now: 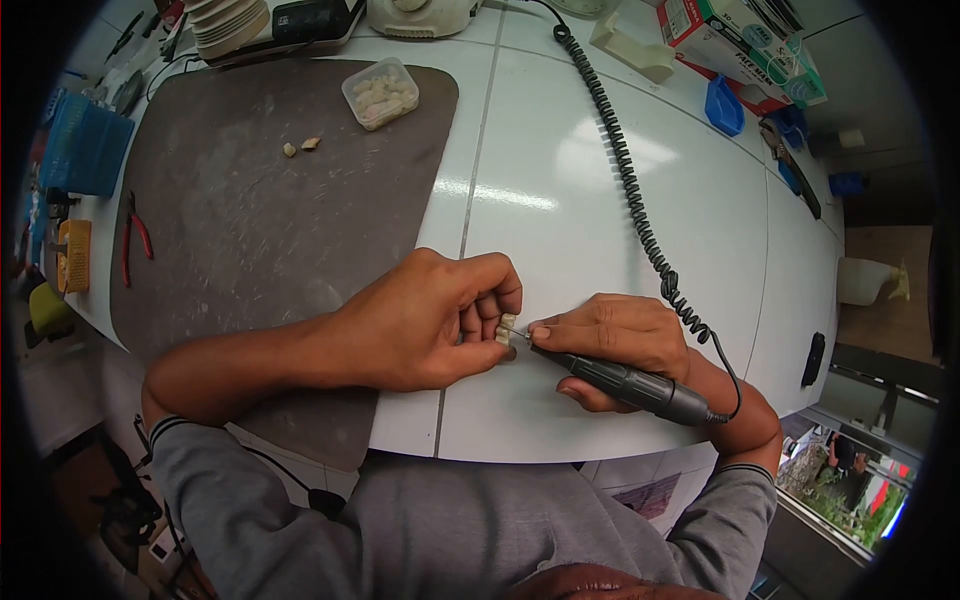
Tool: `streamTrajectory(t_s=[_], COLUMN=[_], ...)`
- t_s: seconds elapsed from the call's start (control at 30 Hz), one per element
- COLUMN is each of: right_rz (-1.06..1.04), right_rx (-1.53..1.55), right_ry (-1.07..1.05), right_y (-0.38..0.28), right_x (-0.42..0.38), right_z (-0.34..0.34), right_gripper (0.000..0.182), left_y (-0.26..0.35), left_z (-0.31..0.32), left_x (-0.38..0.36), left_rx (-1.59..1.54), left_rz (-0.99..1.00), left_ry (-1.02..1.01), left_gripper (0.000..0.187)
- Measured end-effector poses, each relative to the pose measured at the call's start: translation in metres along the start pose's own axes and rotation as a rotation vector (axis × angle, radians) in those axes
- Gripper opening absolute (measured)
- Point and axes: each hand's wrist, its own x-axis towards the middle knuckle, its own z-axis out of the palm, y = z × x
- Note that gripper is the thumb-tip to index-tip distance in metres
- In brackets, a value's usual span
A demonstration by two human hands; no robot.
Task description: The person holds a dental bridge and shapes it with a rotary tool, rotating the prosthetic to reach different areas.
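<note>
Between the thumb and fingers of my left hand (430, 325) is a small cream-coloured dental piece (506, 326), shaped like a short row of teeth. My right hand (630, 335) grips a black rotary handpiece (635, 385) like a pen, its thin metal bit pointing left and meeting the piece. From the handpiece's rear end a coiled black cord (625, 170) runs up across the white tabletop (560, 240). Both hands are close together near the table's front edge, and my left fingers partly hide the dental piece.
On the brown mat (270, 220) lie two small fragments (300, 146), beside a clear plastic tub (374, 122) of cream-coloured pieces. Red-handled pliers (135, 240) rest at its left edge. A blue bin (88, 145) stands far left. Boxes (705, 40) and a blue scoop (724, 106) are at back right.
</note>
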Motion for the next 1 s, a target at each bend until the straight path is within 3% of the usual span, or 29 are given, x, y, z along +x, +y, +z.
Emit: streamTrajectory(t_s=[1.0], right_rz=[0.011], right_rx=[0.001], right_ry=[-0.018], right_y=[0.0], right_x=[0.0004], right_z=[-0.0018], right_gripper=[0.043], left_y=[0.0008], left_z=[-0.0006], left_x=[0.0], left_rx=[0.015], left_rz=[0.009], left_ry=[-0.012], left_gripper=[0.03])
